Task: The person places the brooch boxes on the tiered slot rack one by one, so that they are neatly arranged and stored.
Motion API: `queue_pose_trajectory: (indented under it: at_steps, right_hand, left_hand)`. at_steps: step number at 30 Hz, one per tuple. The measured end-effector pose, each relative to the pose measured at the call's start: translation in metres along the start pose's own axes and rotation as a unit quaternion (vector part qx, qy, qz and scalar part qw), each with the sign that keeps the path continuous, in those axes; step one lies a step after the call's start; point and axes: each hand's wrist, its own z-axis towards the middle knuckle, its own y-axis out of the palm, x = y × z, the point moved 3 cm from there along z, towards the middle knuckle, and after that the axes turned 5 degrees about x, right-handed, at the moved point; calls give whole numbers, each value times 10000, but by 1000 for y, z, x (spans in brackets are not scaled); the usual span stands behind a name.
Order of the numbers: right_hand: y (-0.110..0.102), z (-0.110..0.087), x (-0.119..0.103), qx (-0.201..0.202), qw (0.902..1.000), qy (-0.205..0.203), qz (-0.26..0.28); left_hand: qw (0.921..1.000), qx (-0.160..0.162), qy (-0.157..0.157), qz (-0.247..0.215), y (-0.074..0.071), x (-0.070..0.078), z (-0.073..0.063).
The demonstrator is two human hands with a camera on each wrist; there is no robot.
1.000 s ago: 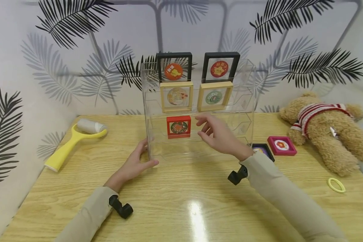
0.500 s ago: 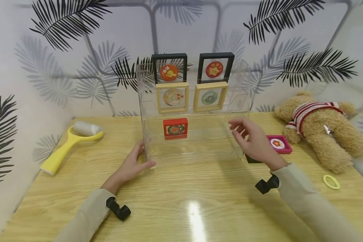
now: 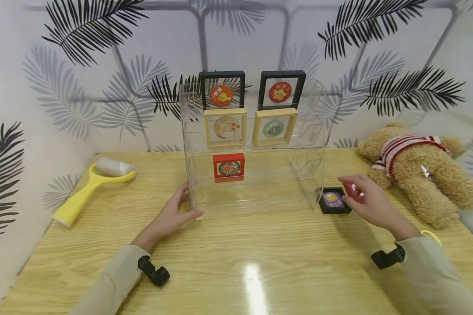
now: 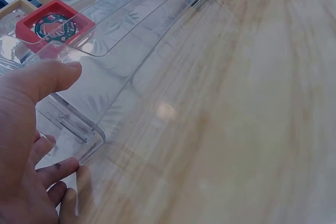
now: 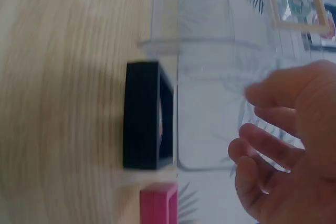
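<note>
My left hand holds the lower left edge of a clear acrylic display rack; its thumb is in front and the fingers are at the side and behind. Over the table right of the rack, my right hand hovers with loosely bent fingers and nothing gripped. Beneath and beside it lie a small black frame with a purple picture and a magenta frame, mostly hidden by the hand in the head view. The rack bears a red frame, two pale wooden frames and two black frames.
A yellow-handled lint roller lies at the left of the wooden table. A teddy bear in a striped top lies at the right. Part of a yellow ring shows by the right sleeve. A leaf-patterned wall covering stands behind.
My right hand has moved away from the rack's red-frame tier, rightward and down to the loose frames. The left hand stays at the rack's edge. The view has shifted slightly.
</note>
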Motion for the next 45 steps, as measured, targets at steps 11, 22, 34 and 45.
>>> queue_pose_trajectory:
  at_steps: [11, 22, 34, 45]
  right_hand:
    - [12, -14, 35, -1505, 9881, 313, 90]
    - [28, -10, 46, -2203, 9725, 738, -151]
    - [28, -10, 44, -1741, 9794, 1021, 19]
    - [19, -25, 38, -638, 9911, 1164, 49]
  left_hand:
    - [10000, 50, 3, 36, -3, -3, -2]
    - [10000, -41, 3, 48, -2, 1, -1]
    - [10000, -63, 67, -5, -1, 2, 1]
    - [10000, -66, 42, -11, 0, 2, 1]
